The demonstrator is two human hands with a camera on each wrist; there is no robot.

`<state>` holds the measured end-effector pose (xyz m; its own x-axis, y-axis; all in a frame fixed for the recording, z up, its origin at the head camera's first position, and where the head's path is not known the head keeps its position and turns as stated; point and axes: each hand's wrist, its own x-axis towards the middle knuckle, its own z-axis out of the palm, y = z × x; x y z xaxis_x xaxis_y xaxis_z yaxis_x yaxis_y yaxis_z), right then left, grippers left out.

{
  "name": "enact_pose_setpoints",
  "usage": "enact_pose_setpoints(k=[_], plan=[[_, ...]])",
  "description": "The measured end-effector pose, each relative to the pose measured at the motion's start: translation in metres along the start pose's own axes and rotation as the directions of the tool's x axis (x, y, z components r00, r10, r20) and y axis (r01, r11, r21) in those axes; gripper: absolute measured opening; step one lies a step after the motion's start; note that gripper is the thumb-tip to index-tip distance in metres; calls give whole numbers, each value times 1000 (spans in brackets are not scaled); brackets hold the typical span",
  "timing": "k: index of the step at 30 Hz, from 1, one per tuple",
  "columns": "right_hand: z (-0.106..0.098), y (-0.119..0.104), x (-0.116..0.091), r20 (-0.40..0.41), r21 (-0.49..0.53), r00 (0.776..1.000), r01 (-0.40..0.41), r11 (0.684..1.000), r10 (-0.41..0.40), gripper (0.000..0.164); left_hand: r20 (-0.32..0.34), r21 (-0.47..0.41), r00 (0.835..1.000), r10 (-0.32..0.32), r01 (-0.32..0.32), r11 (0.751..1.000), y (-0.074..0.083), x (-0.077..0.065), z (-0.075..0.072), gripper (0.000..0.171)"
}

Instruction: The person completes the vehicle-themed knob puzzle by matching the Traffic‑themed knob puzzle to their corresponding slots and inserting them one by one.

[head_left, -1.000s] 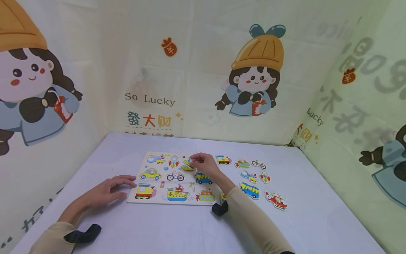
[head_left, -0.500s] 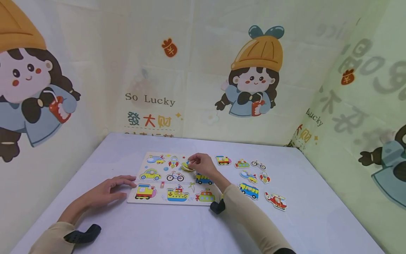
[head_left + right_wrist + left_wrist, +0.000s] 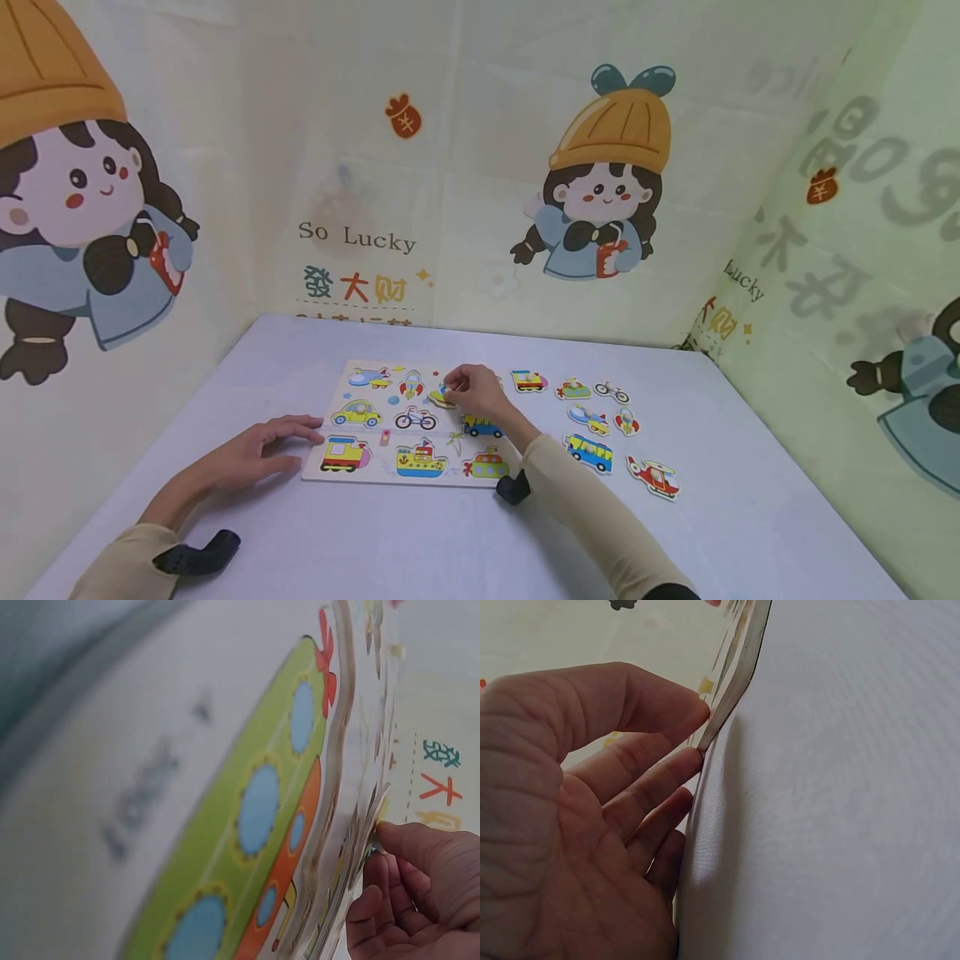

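A white puzzle board with vehicle pictures lies on the table in the head view. At its upper right part, my right hand pinches a small yellow puzzle piece between thumb and fingers, low over the board. Fingers cover much of the piece, so its kind is unclear. In the right wrist view, the thumb and fingertips of my right hand meet beyond the printed green submarine. My left hand touches the board's left edge with relaxed fingers; the left wrist view shows the fingertips against that edge.
To the right of the board lie several loose knobbed pieces: a train, a submarine, a bicycle, an airplane, a rocket, a bus and a helicopter. Printed curtains surround the white table.
My right hand has shifted slightly left with the yellow piece, which sits lower and flatter over the board than a second ago. My left hand stays at the board's edge.
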<state>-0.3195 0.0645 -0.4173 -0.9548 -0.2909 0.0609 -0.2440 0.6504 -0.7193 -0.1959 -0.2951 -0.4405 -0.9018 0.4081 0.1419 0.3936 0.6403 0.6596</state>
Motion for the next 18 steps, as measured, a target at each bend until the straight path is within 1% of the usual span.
enact_pose_setpoints(k=[5,9,11,14,15,18], plan=[[2,-1,1,3,-49,1000,9,999,-8,15,-1,-19,1000,6,-6,1000,1,1,0,29],[3,-1,2,3,-71,1000,17,997,-17,16,-8,-4,1000,9,-9,1000,1,1,-1,28],[3,-1,2,4,-72,1000,18,997,-18,17,-12,4,1000,7,-7,1000,0,1,-1,28],[3,-1,1,6,-65,1000,20,998,-20,17,-2,-13,1000,23,-23,1000,1,1,-1,29],[3,0,1,6,-63,1000,20,998,-20,17,-1,-11,1000,19,-19,1000,1,1,0,29],[2,3,0,5,-30,1000,12,999,-12,19,10,-13,1000,28,-28,1000,1,0,0,29]])
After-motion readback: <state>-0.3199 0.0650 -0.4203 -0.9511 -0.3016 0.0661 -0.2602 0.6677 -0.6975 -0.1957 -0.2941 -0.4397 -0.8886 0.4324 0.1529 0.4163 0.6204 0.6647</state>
